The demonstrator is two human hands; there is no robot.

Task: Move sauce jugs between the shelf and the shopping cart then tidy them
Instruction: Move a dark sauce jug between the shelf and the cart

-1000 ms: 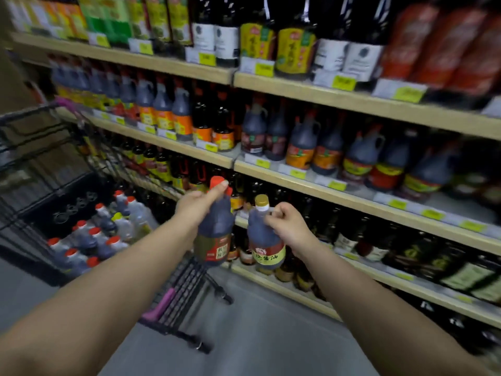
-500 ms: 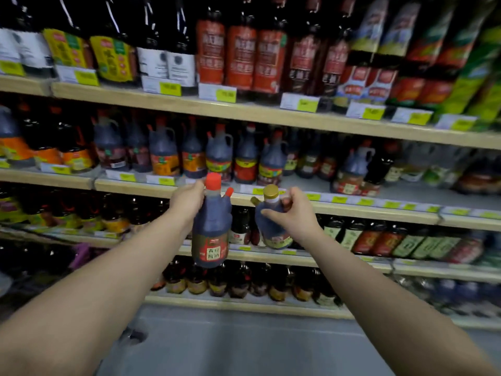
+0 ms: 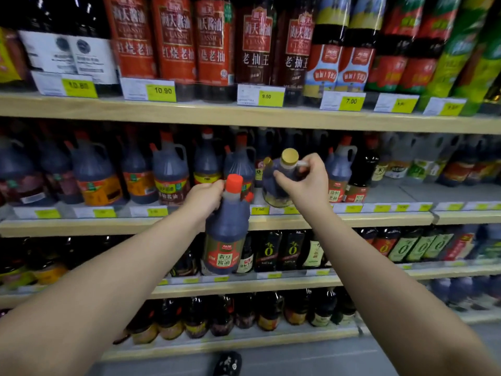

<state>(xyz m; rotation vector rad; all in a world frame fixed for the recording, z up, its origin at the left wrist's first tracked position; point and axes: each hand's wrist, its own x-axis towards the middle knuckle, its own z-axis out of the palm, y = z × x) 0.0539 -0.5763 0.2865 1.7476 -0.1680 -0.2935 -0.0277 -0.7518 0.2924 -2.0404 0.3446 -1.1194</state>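
The red-cap jug point(image 3: 226, 234) hangs upright below the left hand point(image 3: 206, 198), whose fingers point(image 3: 217, 185) are curled round its neck just under the cap. It is in the air in front of the shelf point(image 3: 108, 226) edge. Just right of those fingers, the gold-cap jug point(image 3: 279, 183) tilts left in the right hand point(image 3: 306, 183), which grips its handle, thumb against the shoulder. Its base is over the shelf front; I cannot tell whether it touches. Beyond both hands stand rows of jugs point(image 3: 169, 175), with yellow tags point(image 3: 103, 213) below them.
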